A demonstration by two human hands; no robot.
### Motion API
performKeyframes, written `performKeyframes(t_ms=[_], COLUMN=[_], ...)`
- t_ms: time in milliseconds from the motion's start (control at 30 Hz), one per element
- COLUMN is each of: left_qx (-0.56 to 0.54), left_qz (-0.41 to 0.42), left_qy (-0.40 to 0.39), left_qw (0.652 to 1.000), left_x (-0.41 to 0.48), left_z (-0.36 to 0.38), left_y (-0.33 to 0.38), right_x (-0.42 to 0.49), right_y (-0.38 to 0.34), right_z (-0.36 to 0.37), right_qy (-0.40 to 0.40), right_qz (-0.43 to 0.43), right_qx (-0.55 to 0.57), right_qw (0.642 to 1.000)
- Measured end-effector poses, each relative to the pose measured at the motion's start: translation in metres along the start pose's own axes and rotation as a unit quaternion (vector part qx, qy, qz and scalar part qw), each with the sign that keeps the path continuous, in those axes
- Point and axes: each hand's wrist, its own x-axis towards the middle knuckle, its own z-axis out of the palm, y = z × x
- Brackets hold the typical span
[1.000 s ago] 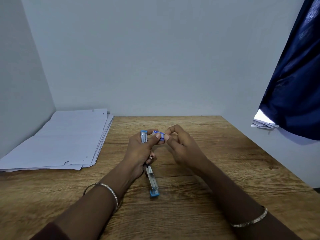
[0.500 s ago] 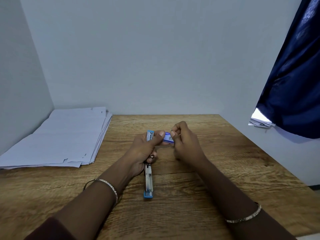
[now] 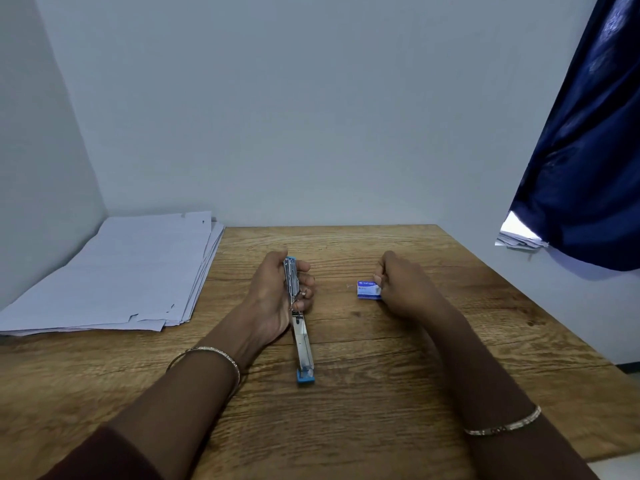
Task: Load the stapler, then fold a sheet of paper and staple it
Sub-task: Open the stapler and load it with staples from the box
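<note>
Paper stack (image 3: 114,271) lies far left on the worktop (image 3: 398,375). My left hand (image 3: 273,292) grips the opened stapler (image 3: 298,317), magazine up. My right hand (image 3: 401,289) pinches the staple box (image 3: 367,289) on the wood. Judgement: keep the channel level, then seat the strip squarely.

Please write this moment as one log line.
left hand: holds open stapler | right hand: on staple box | paper: untouched
</note>
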Motion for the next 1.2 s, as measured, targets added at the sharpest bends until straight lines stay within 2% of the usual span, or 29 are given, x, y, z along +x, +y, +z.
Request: performKeyframes(t_ms=[100, 167, 300, 400, 533, 700, 900, 1200], left_qx=[-0.035, -0.05, -0.08, -0.112, -0.174, -0.181, -0.181, -0.124], left_qz=[-0.007, -0.013, -0.04, -0.051, -0.073, -0.091, -0.105, -0.099], left_qy=[-0.026, -0.042, -0.057, -0.056, -0.083, -0.092, -0.075, -0.039], left_qw=[0.999, 0.998, 0.994, 0.991, 0.978, 0.975, 0.975, 0.986], left_x=[-0.001, -0.002, -0.004, -0.004, -0.006, -0.009, -0.016, -0.016], left_z=[0.003, 0.005, 0.009, 0.011, 0.013, 0.019, 0.025, 0.025], left_y=[0.0, 0.0, -0.003, -0.006, -0.004, -0.007, -0.008, -0.008], right_x=[-0.002, -0.004, -0.014, -0.023, -0.027, -0.025, -0.024, -0.025], right_y=[-0.002, -0.004, -0.023, -0.041, -0.05, -0.05, -0.049, -0.052], right_z=[-0.002, -0.003, -0.005, -0.002, 0.004, 0.007, 0.006, 0.004], right_qy=[0.009, 0.054, 0.148, 0.128, 0.083, 0.037, 0.04, 0.043], right_qz=[-0.002, -0.02, -0.16, -0.248, -0.307, -0.321, -0.312, -0.311], right_qx=[-0.018, 0.015, 0.142, 0.16, 0.129, 0.095, 0.086, 0.076], right_qw=[1.0, 0.998, 0.966, 0.947, 0.939, 0.942, 0.945, 0.946])
